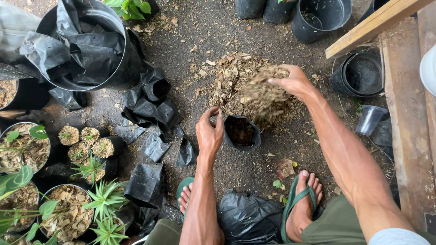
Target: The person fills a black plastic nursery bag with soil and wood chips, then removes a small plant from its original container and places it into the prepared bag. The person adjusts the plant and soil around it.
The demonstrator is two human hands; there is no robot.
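A small black plastic grow bag [241,132] stands open on the ground, partly filled with brown husk mix. My left hand [209,133] grips its left rim. My right hand [293,82] hovers above and to the right of the bag, closed on a handful of dry husk mix [263,93], and blurred bits fall from it. Under that hand a loose pile of the same mix [227,77] lies on the dirt.
Empty black bags [150,109] lie scattered to the left; a big black tub [86,45] holds more. Potted seedlings [86,154] and pots of mix sit at lower left. Black pots [361,72], a clear cup [369,119] and wooden planks [408,113] are on the right. My sandalled feet [302,204] are near the bottom.
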